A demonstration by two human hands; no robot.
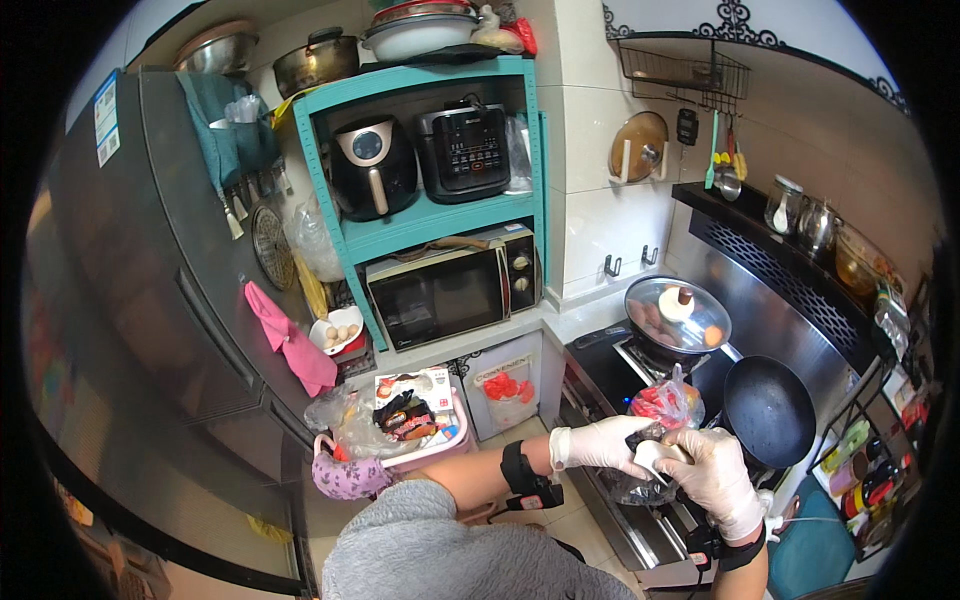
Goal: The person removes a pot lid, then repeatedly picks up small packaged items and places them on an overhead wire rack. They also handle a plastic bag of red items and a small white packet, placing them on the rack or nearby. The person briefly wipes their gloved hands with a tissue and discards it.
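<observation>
Both my hands wear thin whitish gloves and meet over the front edge of the stove. My left hand grips the upper part of a clear plastic bag with dark contents, which I cannot identify. In my right hand is a small white tool, perhaps a scoop or spoon, its broad end at the bag's mouth. Its exact shape is partly hidden by my fingers. Just beyond my hands, a knotted clear bag of red packets rests at the stove's front.
A glass-lidded pan holding roundish food stands on the gas stove. An empty black wok sits to its right. Bottles crowd the right side. A pink basket, microwave and refrigerator are to the left.
</observation>
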